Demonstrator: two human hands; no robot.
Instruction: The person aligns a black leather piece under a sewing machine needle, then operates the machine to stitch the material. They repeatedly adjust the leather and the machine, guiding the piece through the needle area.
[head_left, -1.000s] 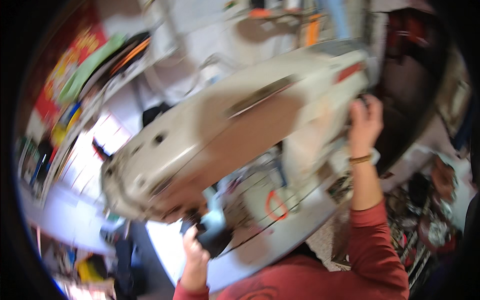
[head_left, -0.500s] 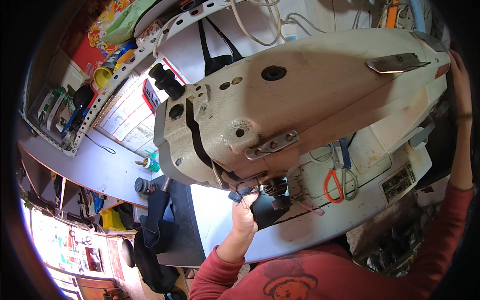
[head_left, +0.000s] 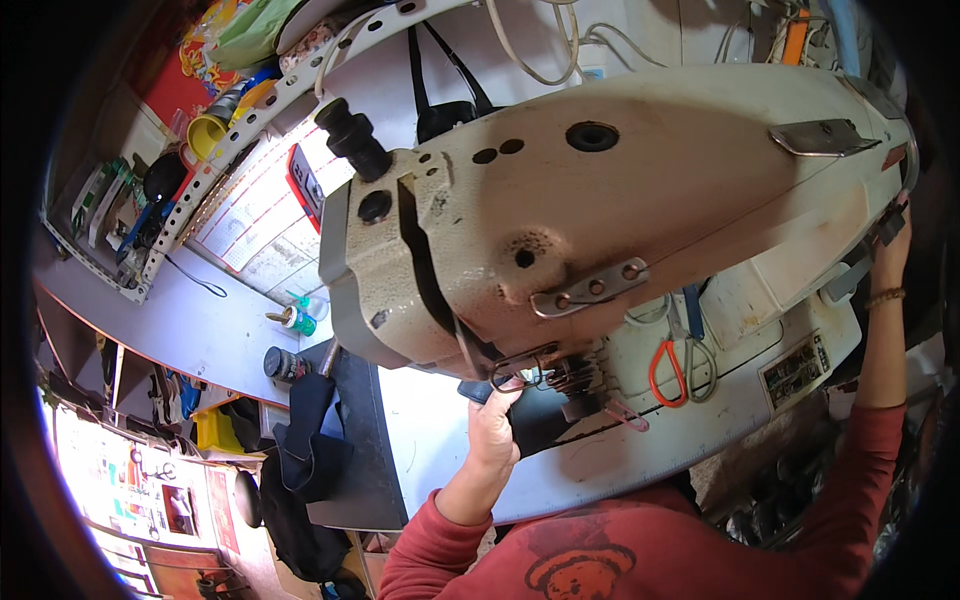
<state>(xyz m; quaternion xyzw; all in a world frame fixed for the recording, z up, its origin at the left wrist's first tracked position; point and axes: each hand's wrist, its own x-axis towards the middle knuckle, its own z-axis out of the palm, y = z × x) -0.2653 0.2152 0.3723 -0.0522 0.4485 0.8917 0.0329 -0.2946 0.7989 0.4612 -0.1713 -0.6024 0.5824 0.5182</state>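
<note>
A cream-coloured sewing machine [head_left: 650, 150] fills the middle, its head end to the left. Below its needle end is my left hand [head_left: 492, 432], thumb up and fingers closed on a dark piece of material [head_left: 474, 391]. The machine head hides some of those fingertips. More dark material [head_left: 540, 412] lies beside the hand, under the needle area. At the machine's far right end is my right hand [head_left: 893, 250], raised against the handwheel side. Its fingers are mostly hidden there, so their grip does not show.
Orange-handled scissors [head_left: 667, 373] and grey-green-handled ones [head_left: 702, 372] lie on the machine bed. Left of it stand a dark jar [head_left: 286, 364] and a green-and-white bottle [head_left: 298, 320]. Dark fabric [head_left: 310, 435] hangs at the table's left edge. A perforated metal rail [head_left: 230, 140] crosses upper left.
My right hand has moved down along the machine's right end. The machine appears shifted slightly right in the view. My left hand stays by the needle area.
</note>
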